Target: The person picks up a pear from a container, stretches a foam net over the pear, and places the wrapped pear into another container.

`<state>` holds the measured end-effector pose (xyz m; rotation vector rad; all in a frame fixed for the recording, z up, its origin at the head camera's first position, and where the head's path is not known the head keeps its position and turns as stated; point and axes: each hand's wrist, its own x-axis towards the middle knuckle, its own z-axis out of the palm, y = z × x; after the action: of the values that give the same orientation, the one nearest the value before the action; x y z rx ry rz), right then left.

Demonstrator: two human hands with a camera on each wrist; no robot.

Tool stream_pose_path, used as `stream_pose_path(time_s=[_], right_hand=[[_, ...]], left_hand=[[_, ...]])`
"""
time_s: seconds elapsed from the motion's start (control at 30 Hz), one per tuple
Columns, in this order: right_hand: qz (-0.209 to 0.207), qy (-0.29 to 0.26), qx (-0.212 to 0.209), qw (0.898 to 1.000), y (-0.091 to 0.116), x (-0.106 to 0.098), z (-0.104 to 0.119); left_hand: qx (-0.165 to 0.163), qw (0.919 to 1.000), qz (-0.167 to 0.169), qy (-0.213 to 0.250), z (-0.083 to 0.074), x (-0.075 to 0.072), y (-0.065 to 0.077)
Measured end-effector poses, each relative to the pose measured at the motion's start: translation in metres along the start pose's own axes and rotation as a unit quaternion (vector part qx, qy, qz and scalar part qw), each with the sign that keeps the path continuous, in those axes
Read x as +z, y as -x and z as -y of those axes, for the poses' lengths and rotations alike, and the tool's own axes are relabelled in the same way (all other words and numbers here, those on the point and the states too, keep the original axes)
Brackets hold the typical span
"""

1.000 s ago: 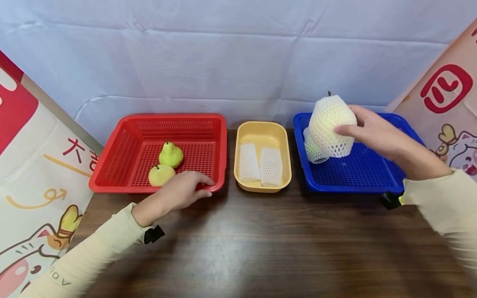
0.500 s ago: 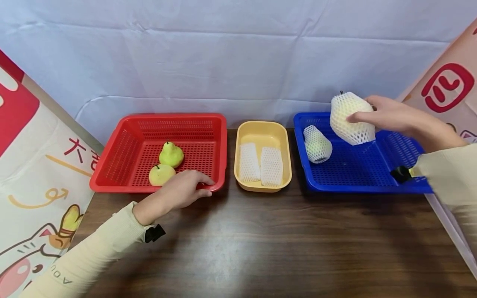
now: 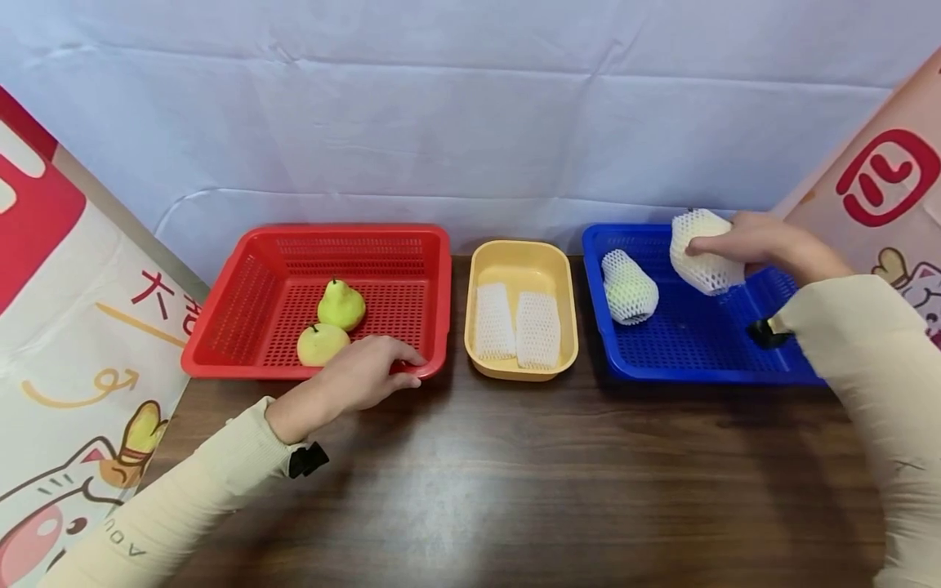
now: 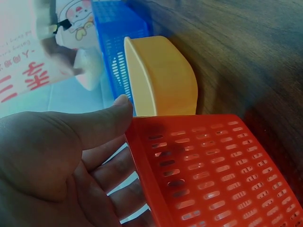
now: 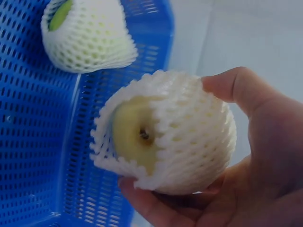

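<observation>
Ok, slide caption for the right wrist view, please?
Right hand gripping a net-wrapped fruit over a blue basket that holds a second wrapped fruit.

You have a dark brown, wood-grained desk (image 3: 470,465) before you, a soft glare across its middle. Behind it you see a pale bluish backdrop (image 3: 441,131), creased by fold lines. On your left stands a printed panel (image 3: 51,339) bearing a large red patch (image 3: 40,220), red characters, a looping orange arrow and a cartoon animal (image 3: 55,518) with a pink cheek. On your right, a pinkish panel (image 3: 863,114) shows you a red rounded emblem (image 3: 872,193) above another cartoon (image 3: 915,286), cut off by the view's edge.
</observation>
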<state>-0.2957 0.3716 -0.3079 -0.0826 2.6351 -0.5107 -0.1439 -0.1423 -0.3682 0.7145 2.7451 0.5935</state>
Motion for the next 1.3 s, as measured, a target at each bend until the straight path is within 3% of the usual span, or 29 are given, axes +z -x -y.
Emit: stream_pose_path(time_s=[0.57, 0.93, 1.13, 1.3], right_hand=[[0.058, -0.009, 0.053, 0.997, -0.030, 0.041, -0.022], [0.085, -0.023, 0.071, 0.994, -0.039, 0.049, -0.025], [0.099, -0.075, 0.074, 0.989, -0.039, 0.053, -0.025], [0.104, -0.056, 0.076, 0.990, -0.042, 0.055, -0.025]], left_hand=[[-0.002, 1.0000, -0.001, 0.006, 0.002, 0.002, -0.001], [-0.004, 0.9999, -0.008, 0.009, 0.002, 0.001, 0.000], [-0.009, 0.9999, -0.006, 0.013, 0.002, 0.001, 0.000], [-0.011, 0.9998, -0.004, 0.016, 0.002, 0.001, 0.000]])
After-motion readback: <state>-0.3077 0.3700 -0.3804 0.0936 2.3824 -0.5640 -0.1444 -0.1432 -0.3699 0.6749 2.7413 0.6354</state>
